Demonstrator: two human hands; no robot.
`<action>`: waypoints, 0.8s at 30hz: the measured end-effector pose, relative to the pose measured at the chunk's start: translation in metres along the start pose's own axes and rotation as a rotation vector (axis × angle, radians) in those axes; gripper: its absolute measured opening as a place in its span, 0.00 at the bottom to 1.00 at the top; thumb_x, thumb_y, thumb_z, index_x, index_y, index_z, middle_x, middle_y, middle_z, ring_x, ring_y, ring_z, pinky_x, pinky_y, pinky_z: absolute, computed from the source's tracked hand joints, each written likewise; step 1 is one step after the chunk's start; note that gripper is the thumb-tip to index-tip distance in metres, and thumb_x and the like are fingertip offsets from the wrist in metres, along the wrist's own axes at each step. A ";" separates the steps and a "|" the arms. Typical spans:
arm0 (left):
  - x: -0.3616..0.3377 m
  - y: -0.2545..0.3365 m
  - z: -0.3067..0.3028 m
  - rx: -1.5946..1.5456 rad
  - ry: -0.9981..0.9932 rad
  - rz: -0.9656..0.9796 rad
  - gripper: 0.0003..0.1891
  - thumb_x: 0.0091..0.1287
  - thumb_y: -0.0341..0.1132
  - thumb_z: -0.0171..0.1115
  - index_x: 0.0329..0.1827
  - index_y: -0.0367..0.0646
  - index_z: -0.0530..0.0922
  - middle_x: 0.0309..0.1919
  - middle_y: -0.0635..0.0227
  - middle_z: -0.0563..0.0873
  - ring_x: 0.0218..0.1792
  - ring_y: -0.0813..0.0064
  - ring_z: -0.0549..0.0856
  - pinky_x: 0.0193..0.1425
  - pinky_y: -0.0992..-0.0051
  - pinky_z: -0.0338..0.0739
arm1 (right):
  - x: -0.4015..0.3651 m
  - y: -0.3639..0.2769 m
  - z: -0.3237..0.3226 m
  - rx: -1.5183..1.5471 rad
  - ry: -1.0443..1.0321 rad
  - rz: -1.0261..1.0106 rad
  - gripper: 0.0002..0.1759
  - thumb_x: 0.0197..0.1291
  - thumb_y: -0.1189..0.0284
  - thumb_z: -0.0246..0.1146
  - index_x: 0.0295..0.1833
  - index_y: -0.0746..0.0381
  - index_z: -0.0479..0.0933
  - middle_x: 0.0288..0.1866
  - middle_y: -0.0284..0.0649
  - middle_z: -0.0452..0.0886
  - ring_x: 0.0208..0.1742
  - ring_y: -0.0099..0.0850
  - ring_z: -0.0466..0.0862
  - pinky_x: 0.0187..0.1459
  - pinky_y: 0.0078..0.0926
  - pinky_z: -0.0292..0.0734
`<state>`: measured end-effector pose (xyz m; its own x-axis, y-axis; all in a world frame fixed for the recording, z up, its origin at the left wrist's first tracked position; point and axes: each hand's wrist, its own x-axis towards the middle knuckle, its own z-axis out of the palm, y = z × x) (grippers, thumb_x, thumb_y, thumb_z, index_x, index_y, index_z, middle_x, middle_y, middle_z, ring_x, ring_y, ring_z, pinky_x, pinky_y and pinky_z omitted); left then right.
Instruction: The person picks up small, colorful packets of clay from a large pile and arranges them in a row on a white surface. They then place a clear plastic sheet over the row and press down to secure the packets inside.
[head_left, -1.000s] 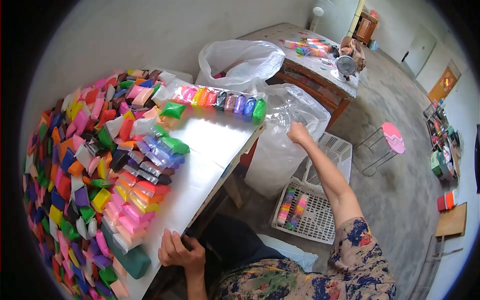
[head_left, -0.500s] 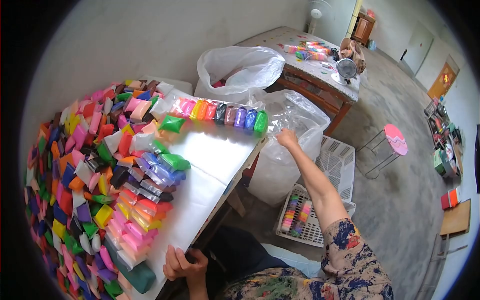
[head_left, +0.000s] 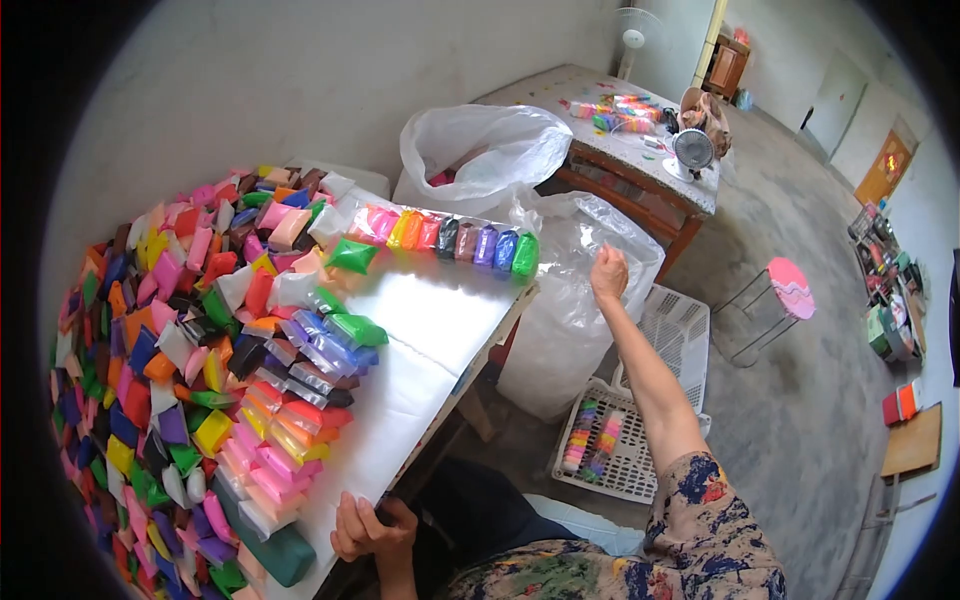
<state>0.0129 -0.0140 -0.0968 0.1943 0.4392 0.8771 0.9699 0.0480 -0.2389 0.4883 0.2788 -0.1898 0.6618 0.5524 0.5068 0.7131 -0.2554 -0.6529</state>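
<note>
My right hand (head_left: 609, 273) is closed over a clear plastic bag (head_left: 560, 330) beside the table; what its fingers hold, if anything, is too small to tell. My left hand (head_left: 372, 527) rests with curled fingers at the near edge of the white tabletop (head_left: 400, 370); its grip is unclear. A row of coloured packets (head_left: 465, 240) in clear film lies along the far end of the tabletop. Left of it sits a green packet (head_left: 351, 256). Sorted packets (head_left: 285, 440) lie in stacks beside a big heap of mixed coloured packets (head_left: 150, 400).
Another plastic bag (head_left: 485, 150) stands behind the row. A white crate (head_left: 625, 470) on the floor holds packed rolls. Further off are a second table (head_left: 545, 85) with a small fan (head_left: 692, 150), and a pink stool (head_left: 790, 290).
My right hand has moved a little to the right, away from the end of the packet row and along the clear bag. My left hand has stayed about where it was.
</note>
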 end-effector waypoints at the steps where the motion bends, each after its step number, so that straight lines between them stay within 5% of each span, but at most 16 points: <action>1: 0.000 0.001 0.001 0.000 0.010 -0.006 0.20 0.67 0.39 0.59 0.60 0.44 0.69 0.58 0.60 0.81 0.59 0.64 0.75 0.68 0.60 0.56 | 0.005 0.001 -0.011 0.056 0.047 0.002 0.16 0.69 0.65 0.59 0.53 0.63 0.84 0.51 0.51 0.84 0.53 0.50 0.83 0.57 0.45 0.77; 9: -0.003 0.003 0.000 -0.063 0.007 -0.049 0.22 0.66 0.35 0.61 0.63 0.44 0.70 0.61 0.59 0.81 0.60 0.62 0.77 0.70 0.58 0.57 | 0.027 0.014 -0.119 0.651 0.188 0.198 0.16 0.64 0.71 0.70 0.54 0.67 0.82 0.41 0.36 0.84 0.35 0.24 0.83 0.36 0.23 0.79; 12: -0.003 0.002 -0.003 -0.086 -0.021 -0.058 0.22 0.66 0.35 0.61 0.62 0.43 0.71 0.61 0.59 0.80 0.61 0.61 0.76 0.69 0.58 0.58 | -0.001 -0.024 -0.190 1.041 0.207 0.259 0.16 0.65 0.73 0.70 0.55 0.68 0.79 0.40 0.32 0.82 0.33 0.18 0.78 0.32 0.17 0.73; 17: 0.017 0.006 -0.032 -0.279 -0.169 -0.161 0.22 0.65 0.34 0.62 0.61 0.40 0.73 0.63 0.54 0.80 0.61 0.56 0.76 0.69 0.55 0.60 | -0.058 -0.060 -0.279 1.160 0.150 0.218 0.14 0.64 0.75 0.70 0.52 0.67 0.78 0.39 0.32 0.82 0.30 0.16 0.75 0.27 0.14 0.68; 21: 0.047 0.013 -0.054 -0.712 -0.191 -0.218 0.23 0.64 0.26 0.61 0.63 0.35 0.72 0.64 0.47 0.77 0.63 0.48 0.75 0.72 0.52 0.62 | -0.109 -0.095 -0.332 1.177 0.000 0.217 0.12 0.65 0.72 0.71 0.50 0.65 0.78 0.38 0.33 0.83 0.28 0.15 0.74 0.26 0.14 0.67; 24: 0.084 0.027 -0.068 -1.314 -0.319 -0.327 0.30 0.60 0.22 0.64 0.68 0.33 0.70 0.60 0.51 0.78 0.55 0.57 0.82 0.60 0.65 0.77 | -0.140 -0.114 -0.347 1.146 -0.155 0.187 0.12 0.66 0.70 0.70 0.48 0.64 0.78 0.36 0.33 0.83 0.25 0.15 0.73 0.26 0.14 0.67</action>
<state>0.0654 -0.0369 -0.0006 0.0650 0.7640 0.6420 0.4252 -0.6032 0.6748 0.3944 -0.0451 0.0093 0.6427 0.6929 0.3270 -0.0697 0.4779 -0.8757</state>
